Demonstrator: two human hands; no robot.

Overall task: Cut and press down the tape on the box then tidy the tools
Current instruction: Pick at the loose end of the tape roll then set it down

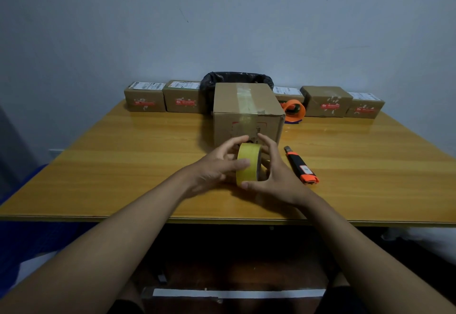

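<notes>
Tape [248,164], a yellow roll standing on edge, sat between both hands over the near middle of the wooden table [123,165], directly in front of the cardboard box [246,113]. In the head view, the left hand [217,168] curled around the roll's left side with its thumb laid across the yellow band and its fingertips reaching over the top, while the right hand [276,173] cupped the right side, thumb under the near lower edge and fingers behind. Both hands were closed on the roll. Open tabletop stretched wide to the left of the left hand and to the right beyond the utility knife [301,165], which lay just right of the right hand, apart from it, its orange end nearest the person. The table's front edge ran across just under the wrists. Beyond the hands, the box rose close behind the roll, a strip of pale tape running over its top and down its front face. Whether the roll touched the box or a strip still joined them was hidden by the fingers. Farther back, a black bin bag [237,78] showed only its rim above the box, an orange tape dispenser [294,111] was half covered by the box's right corner, and small parcels [145,99] lined the wall; their label print was too small to read.
</notes>
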